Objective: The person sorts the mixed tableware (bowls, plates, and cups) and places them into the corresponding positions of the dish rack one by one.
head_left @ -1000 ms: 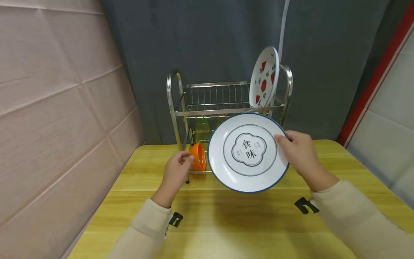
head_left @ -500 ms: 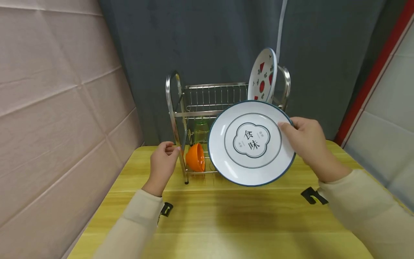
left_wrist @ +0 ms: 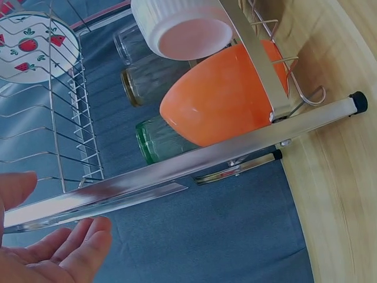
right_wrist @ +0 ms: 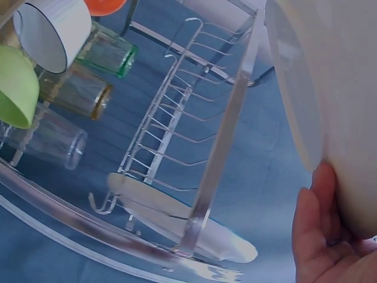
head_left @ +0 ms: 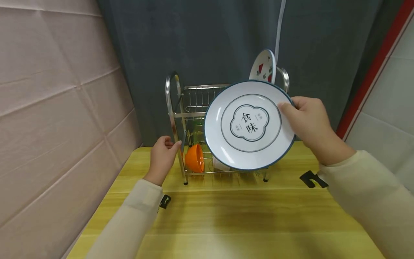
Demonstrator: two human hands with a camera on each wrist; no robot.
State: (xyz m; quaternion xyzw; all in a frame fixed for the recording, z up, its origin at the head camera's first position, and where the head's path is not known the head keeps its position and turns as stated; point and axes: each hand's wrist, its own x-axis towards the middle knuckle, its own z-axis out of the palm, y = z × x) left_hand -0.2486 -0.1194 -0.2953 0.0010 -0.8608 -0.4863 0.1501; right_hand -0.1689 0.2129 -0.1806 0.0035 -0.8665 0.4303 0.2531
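Observation:
My right hand pinches the right rim of a white plate with a dark blue edge and printed characters. Its thumb lies on the plate's front face; in the right wrist view its fingers press the back. The plate is raised in front of a two-tier metal dish rack, hiding much of it. Beside the rack's left post is my left hand, loosely curved. In the left wrist view its thumb and fingers lie on either side of that post with a gap; contact cannot be made out.
A strawberry-patterned plate stands in the upper tier's right end. Below are an orange bowl, a white cup, a light green cup and several glasses. The wooden table extends in front; a pale wall stands left.
My right hand has lifted the white plate upward, so it now covers part of the strawberry plate. My left hand has moved left, away from the orange bowl to the rack's left post.

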